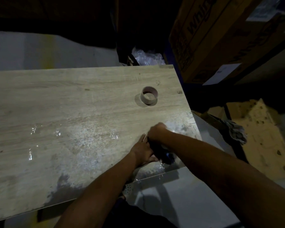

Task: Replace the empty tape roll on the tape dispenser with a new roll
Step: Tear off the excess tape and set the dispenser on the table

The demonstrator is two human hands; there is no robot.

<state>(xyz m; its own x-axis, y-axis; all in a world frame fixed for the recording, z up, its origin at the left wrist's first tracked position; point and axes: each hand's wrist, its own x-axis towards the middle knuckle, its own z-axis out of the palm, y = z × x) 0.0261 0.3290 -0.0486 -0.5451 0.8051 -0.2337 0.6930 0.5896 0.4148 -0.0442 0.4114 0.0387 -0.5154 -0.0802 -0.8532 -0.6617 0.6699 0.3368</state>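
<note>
Working close together at the near right corner of the bench (72,104), both hands are busy on one dark object, which I take to be the tape dispenser (164,155). The left hand (144,153) lies flat against its left side with the fingers wrapped onto it. The right hand (157,131) comes in from above and just beyond, its grip closed over the far end of the same object. Little of the dispenser shows between them: a dark body with a touch of blue at its near end, and some clear shine that could be tape or film. Whether a new roll already sits on it is hidden by the hands.

Well beyond both hands, farther out on the bench and slightly left of the right hand, stands the empty core (149,97). It is a short brown cardboard ring, upright on its rim with the hole facing up, and nothing touches it. So the old roll appears to be off already.

The right hand is the nearer one to that core. The dispenser's long axis seems to run from the near bench edge away toward the core, along the line between the two hands.
</note>
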